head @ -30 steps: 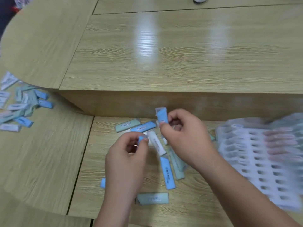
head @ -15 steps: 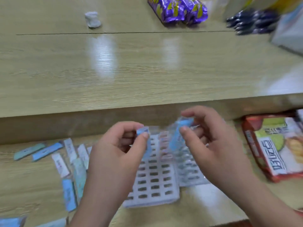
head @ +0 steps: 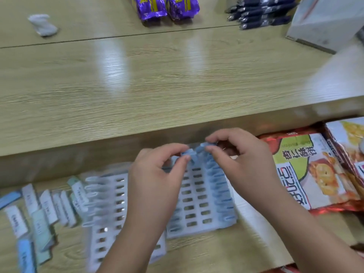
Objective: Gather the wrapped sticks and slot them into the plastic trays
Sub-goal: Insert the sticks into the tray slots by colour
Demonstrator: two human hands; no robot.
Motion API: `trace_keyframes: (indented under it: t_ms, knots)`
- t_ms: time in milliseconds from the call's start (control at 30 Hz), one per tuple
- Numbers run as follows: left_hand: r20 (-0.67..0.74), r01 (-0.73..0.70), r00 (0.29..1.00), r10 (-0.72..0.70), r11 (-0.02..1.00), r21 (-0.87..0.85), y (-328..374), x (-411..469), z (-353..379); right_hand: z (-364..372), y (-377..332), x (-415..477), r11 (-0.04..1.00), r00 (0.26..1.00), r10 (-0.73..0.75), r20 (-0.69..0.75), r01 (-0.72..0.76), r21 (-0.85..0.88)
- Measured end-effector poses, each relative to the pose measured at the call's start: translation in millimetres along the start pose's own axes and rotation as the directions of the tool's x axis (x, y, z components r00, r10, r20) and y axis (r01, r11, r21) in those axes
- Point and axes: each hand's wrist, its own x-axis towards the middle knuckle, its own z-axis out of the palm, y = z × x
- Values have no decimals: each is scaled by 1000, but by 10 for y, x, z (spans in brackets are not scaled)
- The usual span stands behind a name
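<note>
Two white plastic trays with rows of slots lie on the lower desk: one under my hands, another to its left and nearer me. A column of blue wrapped sticks stands in the right tray's right side. My left hand pinches a blue wrapped stick over the tray's far end. My right hand pinches another blue wrapped stick beside it. Loose wrapped sticks, white, teal and blue, lie in a pile at the left.
Snack bags lie right of the trays. A raised wooden shelf runs behind, carrying purple packets, dark pens, a white box and a crumpled white scrap.
The view swung right, from the loose pile to the trays. Both hands carried their pinched blue sticks over the tray and now hold them close together at its far end.
</note>
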Motion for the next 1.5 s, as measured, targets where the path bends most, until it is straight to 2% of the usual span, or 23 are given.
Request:
trace_keyframes:
  t_ms: [133, 267, 433, 500, 600, 900, 1100, 1167, 1267, 1400, 1500]
  knots:
    - [-46, -12, 999, 16, 997, 81, -49, 29, 119, 42, 106, 26, 989, 995, -93, 31, 96, -112]
    - [-81, -74, 993, 86, 988, 134, -41, 67, 167, 76, 149, 53, 991, 996, -87, -3, 86, -107]
    - [2, -249, 964, 265, 907, 340, -84, 94, 193, 118, 168, 90, 986, 991, -132, -5, 131, -107]
    - [29, -277, 956, 291, 871, 405, -103, 86, 207, 122, 175, 104, 974, 984, -180, 5, 179, -141]
    - [28, -254, 963, 266, 874, 414, -117, 88, 216, 149, 164, 114, 958, 968, -250, 5, 248, -145]
    - [46, -255, 964, 261, 871, 420, -115, 85, 208, 114, 183, 99, 950, 959, -285, 15, 284, -134]
    - [114, -380, 923, 369, 817, 434, -131, 102, 216, 59, 185, 164, 899, 921, -350, 173, 382, -213]
    - [104, -385, 919, 381, 805, 451, -153, 94, 231, 40, 197, 150, 882, 922, -318, 222, 374, -287]
    - [109, -407, 909, 403, 796, 449, -214, 47, 225, 24, 171, 107, 892, 938, -268, 219, 328, -311]
    - [104, -402, 910, 401, 793, 458, -287, 21, 195, 33, 43, 108, 841, 922, -263, 285, 364, -401]
    - [120, -398, 913, 389, 792, 463, -288, 9, 161, 20, -17, 93, 823, 931, -218, 291, 336, -458]
